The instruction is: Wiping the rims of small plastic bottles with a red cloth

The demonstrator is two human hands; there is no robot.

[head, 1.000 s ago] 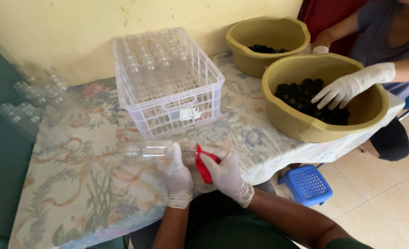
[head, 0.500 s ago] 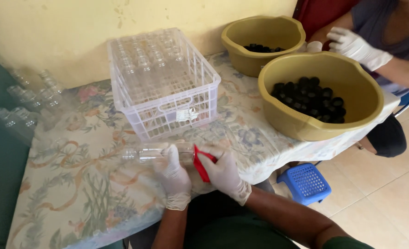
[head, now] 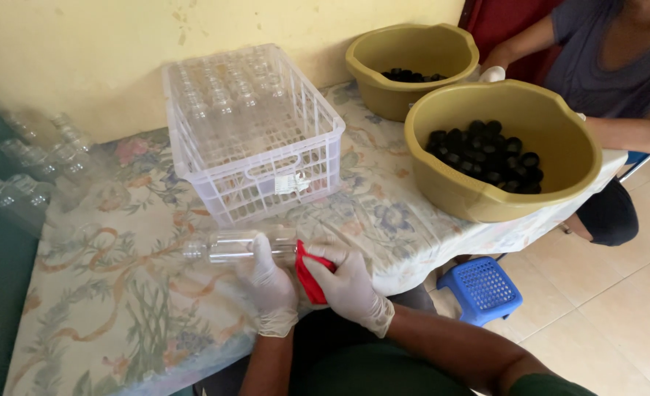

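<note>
gloved hands [head: 307, 282] w/ clear bottle [head: 231, 246], red cloth [head: 309, 275], white crate [head: 252, 136]

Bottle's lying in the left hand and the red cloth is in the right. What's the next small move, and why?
Probably rub the red cloth along the clear bottle. The left hand grips the bottle lying sideways over the table edge, neck pointing left, and the right hand presses the cloth against its base end, so cloth and bottle already meet there.

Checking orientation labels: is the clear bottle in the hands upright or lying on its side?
On its side. The bottle lies level above the table, neck pointing left, left hand around it.
</note>
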